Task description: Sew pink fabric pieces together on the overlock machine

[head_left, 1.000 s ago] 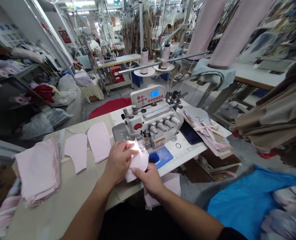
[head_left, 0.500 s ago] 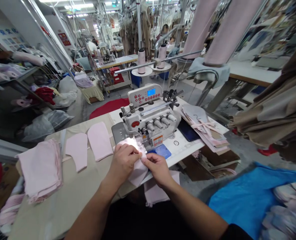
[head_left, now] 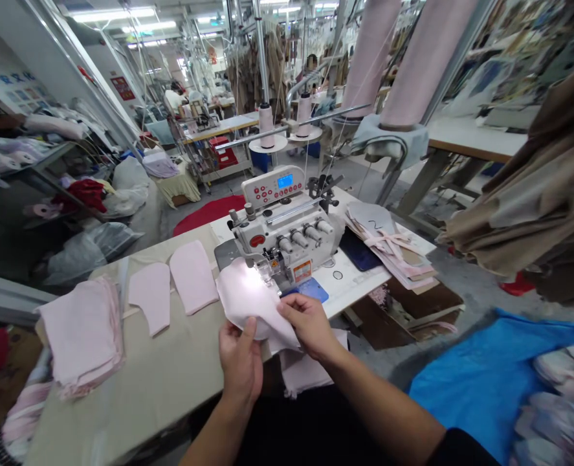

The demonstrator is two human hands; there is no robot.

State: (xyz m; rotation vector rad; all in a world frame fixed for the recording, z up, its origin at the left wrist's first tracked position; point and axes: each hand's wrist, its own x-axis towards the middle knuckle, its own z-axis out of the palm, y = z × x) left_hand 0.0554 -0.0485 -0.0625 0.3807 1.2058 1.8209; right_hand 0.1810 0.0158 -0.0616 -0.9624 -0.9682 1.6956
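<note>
A pale pink fabric piece lies across the front plate of the overlock sewing machine, its far part lit by the machine's lamp beside the presser foot. My left hand grips the near left edge, thumb on top and the other fingers underneath. On the right, my right hand pinches the fabric's right edge between thumb and fingers, just in front of the needle area. Part of the fabric between the hands droops over the table edge. Below my right hand hangs another pink piece, partly hidden.
Left of the machine lie two cut pink pieces and a pink fabric stack. A dark phone and a tied bundle of pieces sit at right. Thread cones stand behind. A blue sheet lies at lower right.
My left hand has moved from on top of the fabric near the needle back toward me, onto its near edge. More fabric now shows spread on the plate. My right hand still pinches the right edge.
</note>
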